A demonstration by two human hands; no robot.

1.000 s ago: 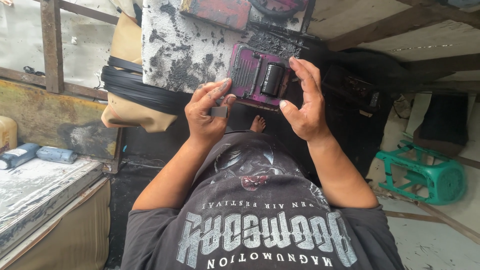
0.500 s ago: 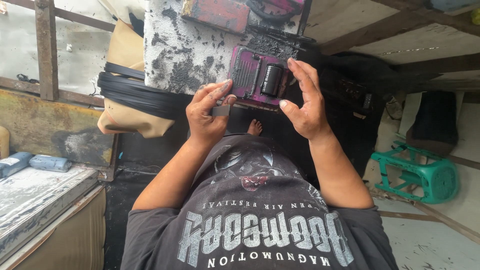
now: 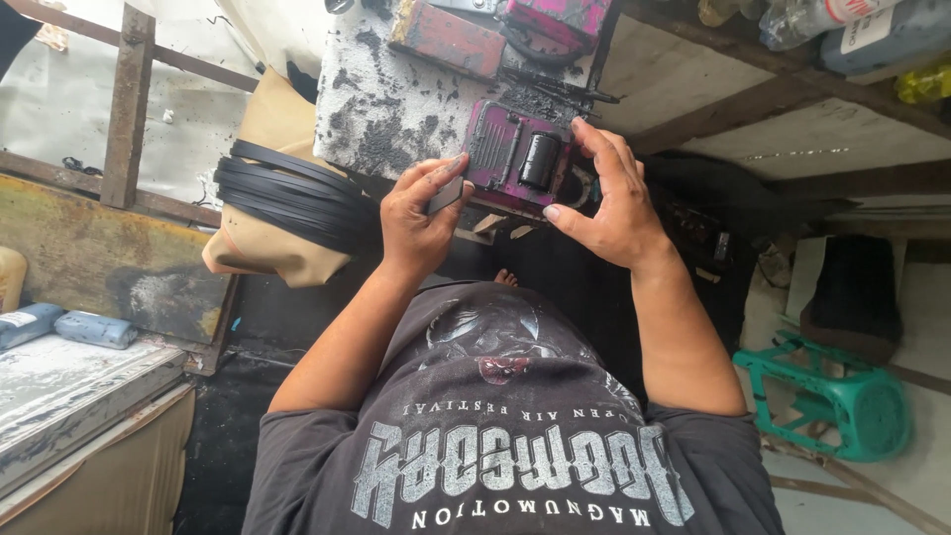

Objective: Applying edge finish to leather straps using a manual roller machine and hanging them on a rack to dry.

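Ink-stained slab (image 3: 396, 109) — black straps (image 3: 287, 193) beside left hand (image 3: 421, 213).
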